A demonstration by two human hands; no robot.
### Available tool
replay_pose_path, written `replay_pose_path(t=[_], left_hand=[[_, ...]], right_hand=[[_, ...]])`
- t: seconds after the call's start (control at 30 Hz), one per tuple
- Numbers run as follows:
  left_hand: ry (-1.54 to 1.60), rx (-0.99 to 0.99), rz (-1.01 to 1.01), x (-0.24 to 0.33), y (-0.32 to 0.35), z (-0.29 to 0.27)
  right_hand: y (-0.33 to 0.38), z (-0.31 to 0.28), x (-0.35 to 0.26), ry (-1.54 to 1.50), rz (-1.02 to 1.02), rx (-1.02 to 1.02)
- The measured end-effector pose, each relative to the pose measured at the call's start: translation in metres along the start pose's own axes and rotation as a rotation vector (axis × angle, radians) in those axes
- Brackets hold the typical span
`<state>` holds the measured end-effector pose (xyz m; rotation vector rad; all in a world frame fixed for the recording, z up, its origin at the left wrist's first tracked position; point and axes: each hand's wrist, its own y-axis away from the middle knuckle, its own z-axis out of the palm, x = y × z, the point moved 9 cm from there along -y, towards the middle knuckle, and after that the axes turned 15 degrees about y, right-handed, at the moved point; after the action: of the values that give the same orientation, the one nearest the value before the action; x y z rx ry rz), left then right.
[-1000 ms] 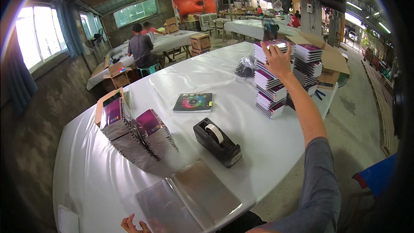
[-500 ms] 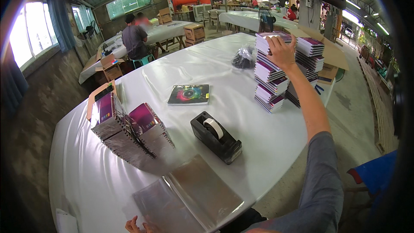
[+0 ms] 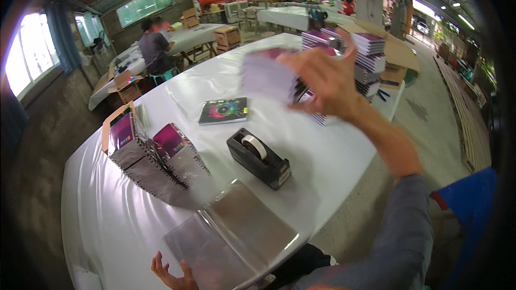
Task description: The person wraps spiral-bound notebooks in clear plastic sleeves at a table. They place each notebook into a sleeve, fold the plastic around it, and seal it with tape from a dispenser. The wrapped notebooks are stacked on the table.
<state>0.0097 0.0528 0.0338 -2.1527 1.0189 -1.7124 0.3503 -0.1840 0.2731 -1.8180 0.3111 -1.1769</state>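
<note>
My right hand (image 3: 328, 78) is closed on a spiral notebook (image 3: 267, 78), blurred by motion, held above the table with its pale side towards me. Behind it rise stacks of purple-covered spiral notebooks (image 3: 370, 62), partly hidden by my hand and wrist. At the lower edge my left hand (image 3: 174, 275) has its fingers apart, beside clear plastic sleeves (image 3: 250, 225) lying flat; whether it touches them I cannot tell. Beyond the sleeves sits a black tape dispenser (image 3: 258, 158) with a white roll. Farther off lies a dark notebook (image 3: 223, 111) with a colourful ring on its cover.
At the left stand wrapped purple notebooks (image 3: 177, 142) in stacks. A blue-handled tool (image 3: 382, 95) lies by the right stacks, near an open cardboard box (image 3: 395, 48). A blue chair-like item (image 3: 465, 209) is at the right. A person (image 3: 154, 48) sits at another table.
My right hand has taken a notebook off the tall stack and brought it left and nearer. More of my left hand shows, fingers spread, beside the sleeves. The view has shifted slightly.
</note>
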Motion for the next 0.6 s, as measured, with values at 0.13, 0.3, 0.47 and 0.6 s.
replay_pose_path(t=[0.13,0.3,0.47,0.6], left_hand=[[0.343,-0.028,0.021,0.054,-0.009,0.034],[0.702,-0.221,0.002,0.05,0.01,0.056],[0.864,-0.287,-0.253,0.017,0.054,0.069],[0.826,-0.283,-0.358,-0.024,0.074,0.089]], right_hand=[[-0.006,-0.058,-0.081,-0.655,0.095,-0.117],[0.027,-0.075,-0.2,-1.372,0.173,-0.358],[0.08,-0.054,-0.261,-1.607,0.196,-0.647],[0.127,-0.031,-0.297,-1.947,0.427,-0.885]])
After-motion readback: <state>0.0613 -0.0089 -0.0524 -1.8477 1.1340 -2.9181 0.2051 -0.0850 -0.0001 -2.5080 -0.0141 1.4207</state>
